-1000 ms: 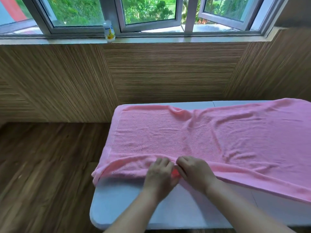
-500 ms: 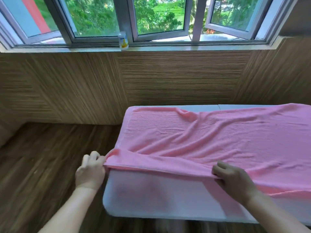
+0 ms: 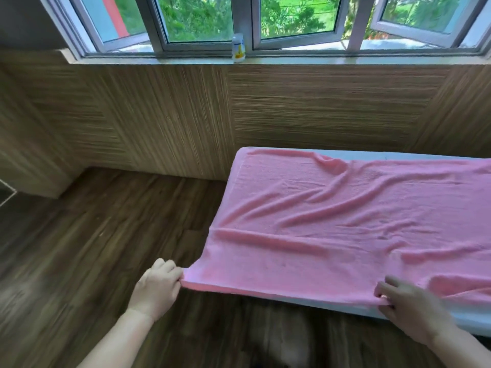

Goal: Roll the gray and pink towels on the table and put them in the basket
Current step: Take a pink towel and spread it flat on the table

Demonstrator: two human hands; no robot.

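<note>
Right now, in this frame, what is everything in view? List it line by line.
pink towel: one, pink, spread wrinkled over the table, near edge lifted past the table's near side
table: one, pale white-grey, right of centre against the wall
bottle: one, white with yellow label, upright on the windowsill
windowsill: one, pale, below the window
window: one row of several panes, pale frames, top of view, greenery outside
wall panelling: wood-grain brown, below the sill
floor: dark wood planks, left and bottom
left hand: pinches the towel's near left corner
right hand: pinches the towel's near edge, further right
</note>
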